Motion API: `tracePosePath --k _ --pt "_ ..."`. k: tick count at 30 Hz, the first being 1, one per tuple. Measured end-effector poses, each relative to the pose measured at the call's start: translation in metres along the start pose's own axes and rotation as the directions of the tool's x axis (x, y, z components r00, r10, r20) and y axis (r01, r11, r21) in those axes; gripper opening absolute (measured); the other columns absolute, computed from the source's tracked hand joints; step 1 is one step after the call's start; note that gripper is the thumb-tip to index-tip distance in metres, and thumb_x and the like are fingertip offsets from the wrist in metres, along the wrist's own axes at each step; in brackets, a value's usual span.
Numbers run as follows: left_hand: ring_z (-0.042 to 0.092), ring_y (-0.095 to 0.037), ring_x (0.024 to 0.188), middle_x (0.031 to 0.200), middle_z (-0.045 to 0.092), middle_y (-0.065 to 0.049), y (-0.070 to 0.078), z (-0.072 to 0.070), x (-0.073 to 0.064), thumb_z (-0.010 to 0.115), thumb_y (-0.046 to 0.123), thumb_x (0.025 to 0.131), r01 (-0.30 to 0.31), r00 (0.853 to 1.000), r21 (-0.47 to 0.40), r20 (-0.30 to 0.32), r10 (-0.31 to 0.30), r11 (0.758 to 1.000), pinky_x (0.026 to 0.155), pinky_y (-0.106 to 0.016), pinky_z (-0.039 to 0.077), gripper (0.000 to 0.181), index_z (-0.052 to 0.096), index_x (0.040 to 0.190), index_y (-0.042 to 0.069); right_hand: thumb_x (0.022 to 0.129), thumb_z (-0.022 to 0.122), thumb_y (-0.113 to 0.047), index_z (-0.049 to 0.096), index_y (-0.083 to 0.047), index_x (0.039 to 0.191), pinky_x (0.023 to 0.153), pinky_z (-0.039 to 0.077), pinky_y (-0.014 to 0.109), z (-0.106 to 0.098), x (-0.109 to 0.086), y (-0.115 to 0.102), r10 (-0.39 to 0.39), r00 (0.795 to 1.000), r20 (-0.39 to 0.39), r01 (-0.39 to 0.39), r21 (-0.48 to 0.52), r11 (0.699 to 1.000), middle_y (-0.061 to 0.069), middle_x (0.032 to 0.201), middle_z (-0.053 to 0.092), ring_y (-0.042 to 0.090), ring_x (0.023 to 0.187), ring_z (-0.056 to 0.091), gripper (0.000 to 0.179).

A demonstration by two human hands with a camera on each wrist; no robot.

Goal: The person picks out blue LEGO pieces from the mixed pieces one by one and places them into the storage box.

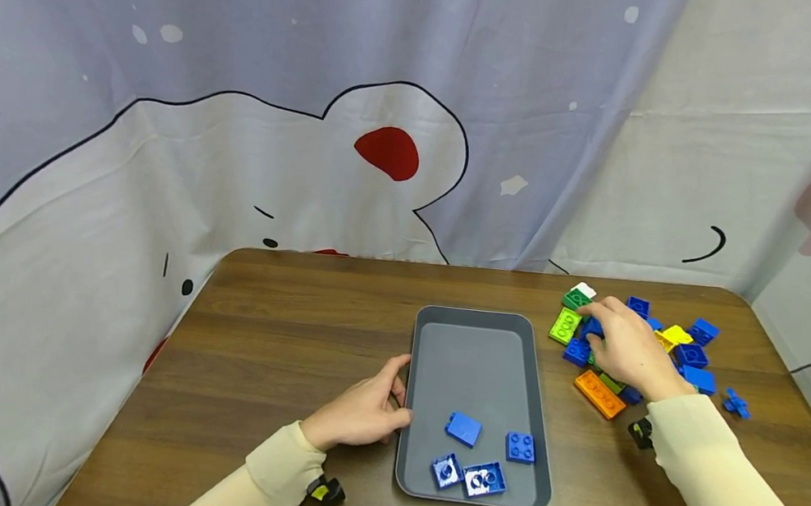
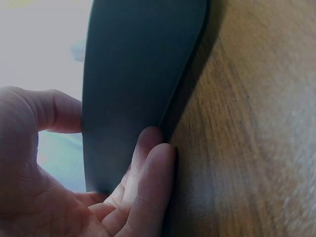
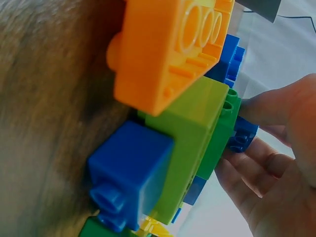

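Note:
My left hand [image 1: 363,405] holds the left side of a grey tray [image 1: 473,319], thumb at the rim and fingertips against the outer wall [image 2: 133,64]. Inside the tray lie several blue bricks: one with studs up [image 1: 520,447], one smooth-faced brick [image 1: 464,429], and two showing hollow undersides, a small one [image 1: 447,471] and a larger one [image 1: 484,480]. Over the brick pile at the right, my right hand [image 1: 629,349] reaches down. In the right wrist view its thumb and fingers pinch a blue brick [image 3: 243,136] beside a green brick [image 3: 219,133].
Around the right hand lie an orange brick [image 1: 600,395], a lime brick [image 1: 565,326], a dark green brick [image 1: 577,299], a white brick [image 1: 584,289], a yellow brick [image 1: 674,337] and several blue ones. A blue cross-shaped piece [image 1: 736,403] lies farther right. A curtain [image 1: 274,165] hangs behind the wooden table [image 1: 295,316].

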State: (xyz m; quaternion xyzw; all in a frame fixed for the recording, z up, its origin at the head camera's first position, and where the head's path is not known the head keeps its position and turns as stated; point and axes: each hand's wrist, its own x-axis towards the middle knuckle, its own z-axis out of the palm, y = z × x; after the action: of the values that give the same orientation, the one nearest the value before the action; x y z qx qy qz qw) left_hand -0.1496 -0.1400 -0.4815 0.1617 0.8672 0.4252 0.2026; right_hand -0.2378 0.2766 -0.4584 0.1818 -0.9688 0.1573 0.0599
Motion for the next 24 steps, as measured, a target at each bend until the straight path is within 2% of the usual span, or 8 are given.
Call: tracePosePath --k 14,21,24 --pt "0.065 -0.012 0.061 0.106 0.059 -0.004 0.001 0.000 0.000 0.064 0.018 0.087 -0.004 1.000 -0.008 -0.003 0.004 1.000 0.056 -0.031 0.054 0.087 0.021 0.162 0.007 0.091 0.070 -0.003 0.065 -0.002 0.130 0.085 0.054 0.058 -0.018 -0.014 -0.019 -0.059 0.992 -0.115 0.058 -0.005 0.998 0.018 0.122 0.062 0.037 0.102 0.064 0.039" --pt "0.065 -0.012 0.060 0.106 0.059 -0.004 0.000 0.000 0.001 0.064 0.018 0.087 -0.005 1.000 -0.006 -0.007 0.005 1.000 0.057 -0.031 0.055 0.087 0.021 0.162 0.007 0.088 0.075 -0.004 0.068 -0.004 0.126 0.080 0.057 0.052 -0.018 -0.022 -0.045 -0.128 0.981 -0.146 0.124 -0.037 0.992 0.013 0.117 0.064 0.032 0.094 0.064 0.038" --pt "0.066 -0.012 0.060 0.105 0.059 -0.004 0.000 0.001 0.001 0.064 0.018 0.087 -0.002 1.000 -0.003 -0.009 0.002 1.000 0.057 -0.031 0.055 0.087 0.021 0.162 0.007 0.086 0.077 -0.004 0.069 -0.005 0.123 0.078 0.059 0.051 -0.018 -0.026 -0.059 -0.181 0.968 -0.173 0.176 -0.045 0.983 0.011 0.115 0.064 0.030 0.093 0.066 0.038"
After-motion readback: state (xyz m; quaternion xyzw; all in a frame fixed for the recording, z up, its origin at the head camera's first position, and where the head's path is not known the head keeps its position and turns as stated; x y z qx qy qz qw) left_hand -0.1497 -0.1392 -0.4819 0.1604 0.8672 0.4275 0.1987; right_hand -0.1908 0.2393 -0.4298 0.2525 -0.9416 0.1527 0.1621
